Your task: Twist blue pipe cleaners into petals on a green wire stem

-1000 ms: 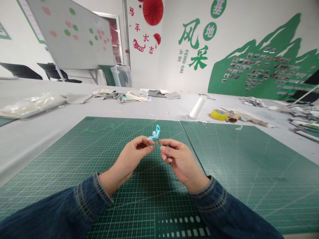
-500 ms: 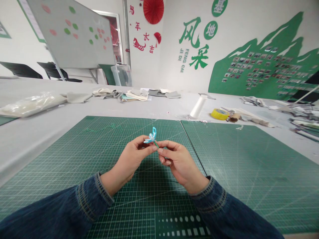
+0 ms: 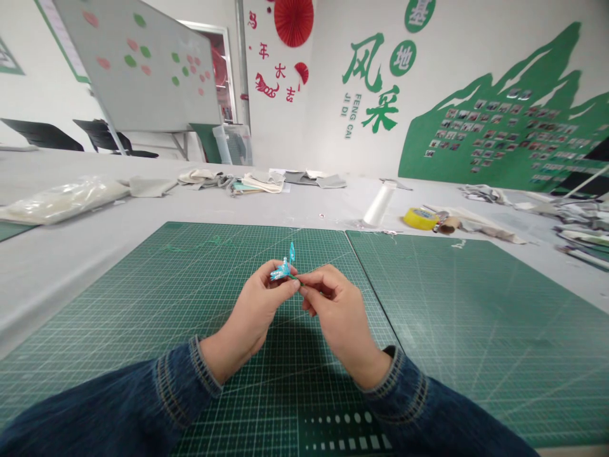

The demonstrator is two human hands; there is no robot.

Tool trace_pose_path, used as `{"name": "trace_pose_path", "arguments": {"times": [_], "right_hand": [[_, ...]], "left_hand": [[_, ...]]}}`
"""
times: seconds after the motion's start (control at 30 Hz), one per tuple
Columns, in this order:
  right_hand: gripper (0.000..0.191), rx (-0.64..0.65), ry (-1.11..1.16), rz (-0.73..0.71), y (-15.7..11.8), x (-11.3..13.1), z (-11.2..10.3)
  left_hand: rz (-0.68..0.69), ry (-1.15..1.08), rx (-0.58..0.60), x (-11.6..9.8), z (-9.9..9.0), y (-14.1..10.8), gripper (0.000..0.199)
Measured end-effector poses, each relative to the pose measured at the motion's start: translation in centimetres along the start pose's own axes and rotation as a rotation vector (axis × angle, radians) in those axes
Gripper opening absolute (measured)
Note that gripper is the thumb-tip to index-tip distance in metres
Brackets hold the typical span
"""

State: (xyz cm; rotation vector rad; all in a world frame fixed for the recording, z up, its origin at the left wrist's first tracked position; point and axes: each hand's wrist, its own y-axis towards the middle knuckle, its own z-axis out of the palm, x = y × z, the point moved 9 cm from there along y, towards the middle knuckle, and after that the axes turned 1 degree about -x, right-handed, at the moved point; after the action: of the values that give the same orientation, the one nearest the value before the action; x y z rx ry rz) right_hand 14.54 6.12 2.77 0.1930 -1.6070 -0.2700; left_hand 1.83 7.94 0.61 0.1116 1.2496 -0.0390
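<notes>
A small blue and white craft flower (image 3: 280, 271) with a thin green stem is held between my two hands, above the green cutting mat (image 3: 257, 393). My left hand (image 3: 259, 303) is closed, its thumb and fingers pinching the flower near its base. My right hand (image 3: 335, 308) pinches the green stem with thumb and forefinger, close to the left thumb tip. One blue petal stands upright above the fingers, while the others point left. Part of the stem is hidden by the fingertips.
A second cutting mat (image 3: 476, 317) lies on the right. Behind it are a white thread cone (image 3: 379, 204), a yellow tape roll (image 3: 420, 219) and fabric scraps (image 3: 495, 227). Green thread (image 3: 214, 241) lies on the left mat. A plastic-wrapped bundle (image 3: 66, 198) rests at the far left.
The flower has turned and tipped left, so its petals sit lower and its stem lies flatter. My right hand has rolled slightly, its fingers curling more around the stem.
</notes>
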Motion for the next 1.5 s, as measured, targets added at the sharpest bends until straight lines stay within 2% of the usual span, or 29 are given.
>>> {"name": "trace_pose_path", "arguments": {"times": [0.13, 0.23, 0.3, 0.37, 0.53, 0.67, 0.97, 1.27, 1.5], "right_hand": [[0.008, -0.017, -0.053, -0.042, -0.3, 0.0, 0.0], [0.005, -0.021, -0.029, -0.015, -0.3, -0.5, 0.0], [0.012, -0.031, -0.001, -0.006, -0.4, -0.6, 0.0], [0.019, -0.046, -0.025, -0.043, -0.5, -0.2, -0.1], [0.018, -0.047, -0.2, -0.204, -1.1, 1.5, 0.0], [0.022, -0.038, -0.239, -0.234, -1.2, 1.8, 0.1], [0.018, -0.075, -0.144, -0.148, -0.7, 1.2, -0.5], [0.01, -0.046, 0.172, 0.138, 0.4, -1.9, -0.8], [0.016, -0.022, 0.386, 0.302, 0.4, -2.9, -0.4]], "left_hand": [[-0.092, -0.113, 0.005, 1.0, 0.0, 0.0, 0.015], [-0.108, -0.131, 0.003, 1.3, -0.1, 0.1, 0.015], [-0.113, -0.123, -0.011, 1.3, -0.2, 0.1, 0.015], [-0.124, -0.117, -0.024, 1.4, -0.2, 0.0, 0.015], [-0.14, -0.145, -0.066, 1.4, -0.3, -0.2, 0.016], [-0.129, -0.179, -0.061, 1.4, -0.3, -0.2, 0.015], [-0.102, -0.187, -0.003, 1.6, -0.2, 0.3, 0.017], [-0.074, -0.058, 0.107, 1.0, 0.4, 0.3, 0.016], [-0.068, -0.054, 0.118, 1.0, 0.4, 0.3, 0.015]]}}
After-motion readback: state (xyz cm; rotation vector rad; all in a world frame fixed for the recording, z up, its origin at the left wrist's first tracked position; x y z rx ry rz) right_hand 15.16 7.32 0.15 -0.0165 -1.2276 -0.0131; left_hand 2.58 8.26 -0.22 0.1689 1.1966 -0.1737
